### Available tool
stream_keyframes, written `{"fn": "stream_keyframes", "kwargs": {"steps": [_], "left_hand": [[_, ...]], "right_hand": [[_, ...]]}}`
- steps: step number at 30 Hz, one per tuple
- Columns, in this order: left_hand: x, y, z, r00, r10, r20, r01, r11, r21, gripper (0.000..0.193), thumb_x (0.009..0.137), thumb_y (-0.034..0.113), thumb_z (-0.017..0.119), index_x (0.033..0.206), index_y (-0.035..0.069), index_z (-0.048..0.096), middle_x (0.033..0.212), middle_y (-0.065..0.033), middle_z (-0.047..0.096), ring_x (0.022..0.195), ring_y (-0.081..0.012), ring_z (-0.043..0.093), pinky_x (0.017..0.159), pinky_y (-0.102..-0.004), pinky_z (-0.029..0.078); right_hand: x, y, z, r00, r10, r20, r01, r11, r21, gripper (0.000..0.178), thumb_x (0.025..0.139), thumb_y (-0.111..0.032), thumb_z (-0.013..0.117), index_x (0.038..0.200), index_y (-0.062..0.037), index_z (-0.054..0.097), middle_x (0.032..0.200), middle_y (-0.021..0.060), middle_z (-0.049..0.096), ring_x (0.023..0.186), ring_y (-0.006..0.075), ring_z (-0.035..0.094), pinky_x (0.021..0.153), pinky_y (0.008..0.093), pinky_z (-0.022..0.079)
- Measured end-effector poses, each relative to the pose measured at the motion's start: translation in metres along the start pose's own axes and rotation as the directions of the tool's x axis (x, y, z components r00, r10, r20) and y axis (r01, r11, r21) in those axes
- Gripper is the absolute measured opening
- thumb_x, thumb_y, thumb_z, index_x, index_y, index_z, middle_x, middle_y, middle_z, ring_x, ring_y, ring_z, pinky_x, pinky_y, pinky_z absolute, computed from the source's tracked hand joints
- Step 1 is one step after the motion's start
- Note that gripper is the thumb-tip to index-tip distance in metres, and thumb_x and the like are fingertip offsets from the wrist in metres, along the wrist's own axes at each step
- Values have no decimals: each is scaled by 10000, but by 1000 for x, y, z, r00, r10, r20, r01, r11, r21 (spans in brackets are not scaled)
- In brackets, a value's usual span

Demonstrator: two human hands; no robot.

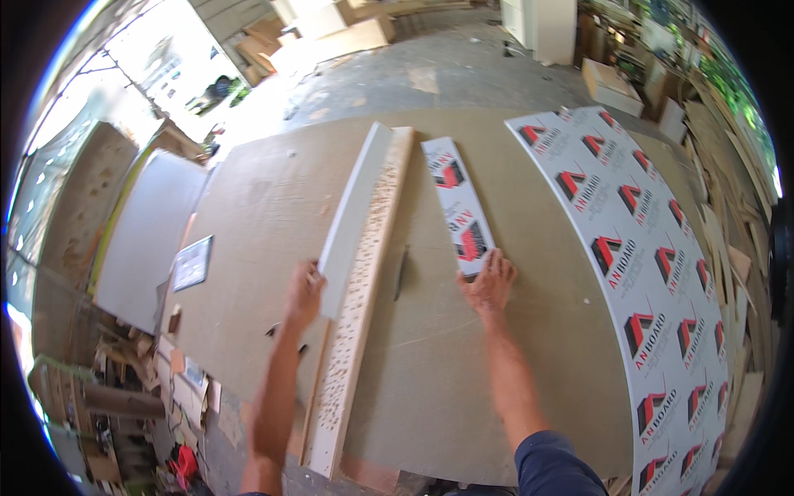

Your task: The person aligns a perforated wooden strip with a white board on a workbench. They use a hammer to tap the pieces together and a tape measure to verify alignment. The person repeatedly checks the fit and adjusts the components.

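Note:
My left hand (306,291) is closed on the near left edge of a plain pale strip of board (354,219). That strip lies along a longer wooden piece (364,310), whose pale top is dotted with many brown spots of what may be glue. To the right, my right hand (490,281) grips the near end of a short printed board strip (457,202), thumb and fingers on either side of it. Its face is white with red and black marks. Between the two pieces a thin dark object (402,273) lies on the worktop (546,355); its kind is unclear.
A large printed sheet (645,240) covers the right side of the worktop. Near its left edge lies a flat, light rectangular item (193,263) with a dark border. Wood offcuts (732,207) are piled at the right, and boards (153,236) lean at the left.

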State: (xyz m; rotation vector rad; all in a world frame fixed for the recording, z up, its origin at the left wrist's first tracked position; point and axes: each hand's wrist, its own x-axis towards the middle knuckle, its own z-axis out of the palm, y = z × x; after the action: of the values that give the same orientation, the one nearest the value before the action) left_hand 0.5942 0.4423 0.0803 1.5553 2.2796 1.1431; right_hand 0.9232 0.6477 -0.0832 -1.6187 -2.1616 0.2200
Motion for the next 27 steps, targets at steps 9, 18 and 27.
{"fn": "stream_keyframes", "kwargs": {"steps": [9,18,27], "left_hand": [[-319,70,-49,990,-137,-31,139,987,84,170,855,64,545,997,-13,492,1074,-240,556,938,-409,557,846,-463,465],[-444,77,-53,978,-209,18,206,973,108,209,856,31,512,1032,-71,463,1091,-275,487,964,-454,536,871,-504,469],[-438,28,-26,997,-70,33,62,977,204,286,820,10,545,1072,-121,512,1125,-265,469,1069,-439,501,969,-508,430]], "right_hand": [[-93,11,-45,990,130,-62,-129,992,7,964,705,-540,779,1407,57,494,1319,168,526,1225,354,469,1059,542,364],[-252,9,-145,931,322,174,-300,943,-144,1110,709,-547,803,1515,53,331,1393,204,457,1288,370,437,1050,553,378],[-220,4,-137,849,447,283,-434,894,-110,1297,641,-507,875,1575,64,180,1457,261,415,1355,402,431,1099,534,417]]}}
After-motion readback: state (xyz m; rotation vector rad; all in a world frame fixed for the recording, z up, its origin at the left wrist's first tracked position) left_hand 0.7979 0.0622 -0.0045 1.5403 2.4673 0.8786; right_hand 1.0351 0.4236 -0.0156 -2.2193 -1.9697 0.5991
